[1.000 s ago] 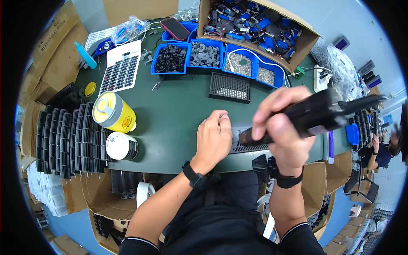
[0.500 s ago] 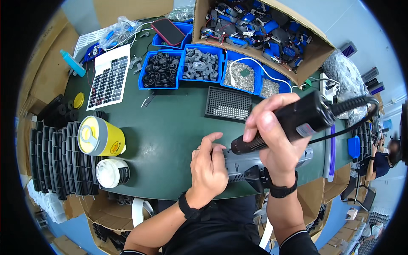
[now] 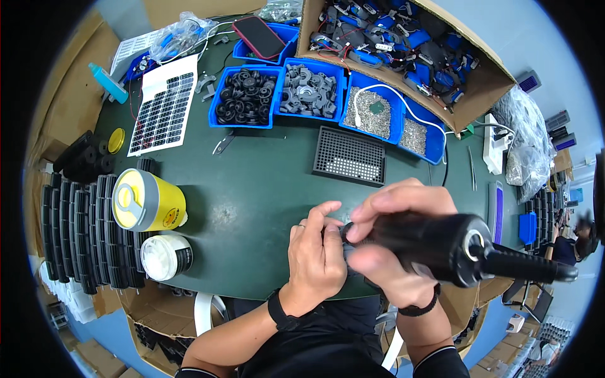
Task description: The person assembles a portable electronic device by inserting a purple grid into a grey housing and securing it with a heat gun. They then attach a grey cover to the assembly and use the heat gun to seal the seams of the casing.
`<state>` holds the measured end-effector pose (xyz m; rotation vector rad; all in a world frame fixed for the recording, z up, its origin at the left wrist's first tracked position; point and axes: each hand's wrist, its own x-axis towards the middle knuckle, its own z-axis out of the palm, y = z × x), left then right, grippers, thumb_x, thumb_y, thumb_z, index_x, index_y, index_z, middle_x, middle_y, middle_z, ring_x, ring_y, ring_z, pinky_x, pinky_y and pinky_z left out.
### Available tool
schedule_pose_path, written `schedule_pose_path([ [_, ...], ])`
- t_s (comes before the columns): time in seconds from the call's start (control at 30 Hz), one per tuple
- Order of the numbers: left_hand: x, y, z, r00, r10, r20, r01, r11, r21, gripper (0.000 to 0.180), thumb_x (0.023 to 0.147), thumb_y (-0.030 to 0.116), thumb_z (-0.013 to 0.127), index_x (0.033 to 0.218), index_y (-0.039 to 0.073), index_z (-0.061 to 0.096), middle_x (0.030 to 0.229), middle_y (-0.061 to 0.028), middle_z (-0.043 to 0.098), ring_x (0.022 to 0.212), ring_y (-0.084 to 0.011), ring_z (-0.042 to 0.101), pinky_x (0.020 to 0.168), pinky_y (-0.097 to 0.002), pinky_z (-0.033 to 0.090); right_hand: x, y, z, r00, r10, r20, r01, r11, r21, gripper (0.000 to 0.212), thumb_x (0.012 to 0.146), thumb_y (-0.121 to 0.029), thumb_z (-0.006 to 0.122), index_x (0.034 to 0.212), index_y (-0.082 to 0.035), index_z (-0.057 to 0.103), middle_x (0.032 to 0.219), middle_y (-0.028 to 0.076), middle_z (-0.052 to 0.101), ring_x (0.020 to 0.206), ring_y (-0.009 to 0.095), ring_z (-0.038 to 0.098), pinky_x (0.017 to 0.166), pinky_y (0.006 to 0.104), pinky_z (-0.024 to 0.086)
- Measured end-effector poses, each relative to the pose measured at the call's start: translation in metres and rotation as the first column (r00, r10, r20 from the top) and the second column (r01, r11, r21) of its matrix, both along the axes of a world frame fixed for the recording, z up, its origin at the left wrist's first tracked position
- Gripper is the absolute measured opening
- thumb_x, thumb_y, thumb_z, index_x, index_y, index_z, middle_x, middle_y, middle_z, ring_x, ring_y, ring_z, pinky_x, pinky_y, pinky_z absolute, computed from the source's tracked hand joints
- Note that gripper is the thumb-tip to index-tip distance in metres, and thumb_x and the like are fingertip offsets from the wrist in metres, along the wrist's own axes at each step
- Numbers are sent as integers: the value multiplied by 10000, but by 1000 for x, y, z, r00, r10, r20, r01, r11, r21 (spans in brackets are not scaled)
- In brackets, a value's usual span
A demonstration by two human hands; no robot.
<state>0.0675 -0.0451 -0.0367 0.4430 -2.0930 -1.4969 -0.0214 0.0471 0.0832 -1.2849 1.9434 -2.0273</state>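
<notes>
My right hand is wrapped round a black corded electric screwdriver. The tool lies nearly level, its cord end toward the lower right and its front end close to my left fingertips. My left hand has its fingers curled and pressed against the left end of a grey plastic housing. Most of that housing is hidden behind the screwdriver and my right hand. The screwdriver's bit cannot be seen.
Beyond my hands lies a black perforated tray of small screws. Blue bins of black and grey parts and metal screws line the back, below a cardboard box. A yellow cup and white jar stand left, beside stacked black parts.
The screwdriver has swung down from its raised tilt to nearly level, its cord end nearer me. My right hand now covers most of the grey housing; my left hand has barely moved.
</notes>
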Motion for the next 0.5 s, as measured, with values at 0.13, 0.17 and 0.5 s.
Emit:
schedule_pose_path([
  [0.13, 2, -4, 16, 999, -23, 24, 23, 1000, -7, 369, 994, 26, 527, 1349, 23, 627, 888, -113, 736, 802, -311, 649, 812, -447, 461, -2, -23, 16, 924, -245, 295, 251, 968, 19, 304, 924, -23, 823, 1148, 13, 621, 921, 127, 726, 782, 186, 730, 722, 314, 602],
  [0.17, 2, -4, 24, 997, -19, 81, 16, 999, 33, 371, 991, 24, 530, 1349, 23, 627, 890, -116, 736, 803, -314, 650, 813, -450, 462, -3, -22, 20, 904, -291, 314, 278, 957, 87, 253, 943, -29, 802, 1121, 12, 627, 885, 122, 723, 744, 183, 722, 710, 316, 602],
  [0.5, 2, -2, 5, 999, -32, -24, 31, 999, -17, 389, 972, 27, 540, 1348, 39, 639, 900, -107, 736, 803, -304, 650, 805, -434, 454, 5, -5, 2, 995, -93, 26, 93, 996, -6, 467, 836, 27, 840, 1209, -10, 561, 918, 185, 725, 810, 229, 717, 758, 346, 607],
])
